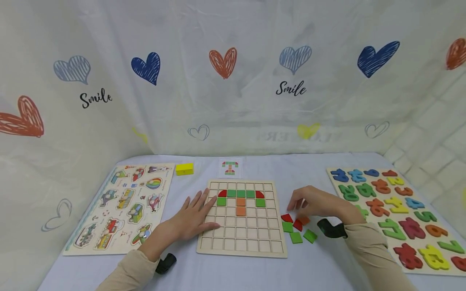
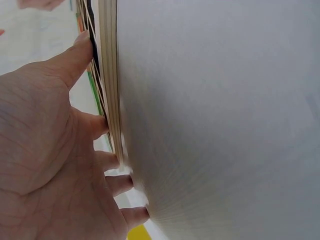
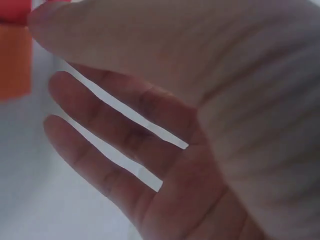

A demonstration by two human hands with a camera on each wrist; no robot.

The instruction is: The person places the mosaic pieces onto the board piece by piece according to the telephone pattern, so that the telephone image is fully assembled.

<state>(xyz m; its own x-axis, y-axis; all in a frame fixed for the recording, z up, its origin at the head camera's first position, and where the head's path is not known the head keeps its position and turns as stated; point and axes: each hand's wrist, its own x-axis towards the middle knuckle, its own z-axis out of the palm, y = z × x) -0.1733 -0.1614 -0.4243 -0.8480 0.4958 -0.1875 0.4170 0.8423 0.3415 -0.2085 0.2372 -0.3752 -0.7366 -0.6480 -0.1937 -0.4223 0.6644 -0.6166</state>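
Note:
A square wooden grid board (image 1: 242, 244) lies in front of me. My left hand (image 1: 194, 216) rests on its left edge with fingers spread; in the left wrist view the thumb and index finger reach the board's side (image 2: 109, 75). On the grid sit green squares (image 1: 241, 193), red quarter-round tiles (image 1: 222, 193) at both ends of that row, and two orange squares (image 1: 241, 211) in a column. My right hand (image 1: 313, 201) is bent over the loose tiles right of the board, thumb tip beside a red tile (image 3: 15, 11) and an orange tile (image 3: 15, 62), fingers loosely extended.
Loose green tiles (image 1: 296, 237) lie nearest me in the pile. A pattern card (image 1: 236, 173) lies behind the board, with a yellow block (image 1: 184, 169) to its left. A picture puzzle (image 1: 120, 214) lies far left, a number puzzle (image 1: 395, 220) far right.

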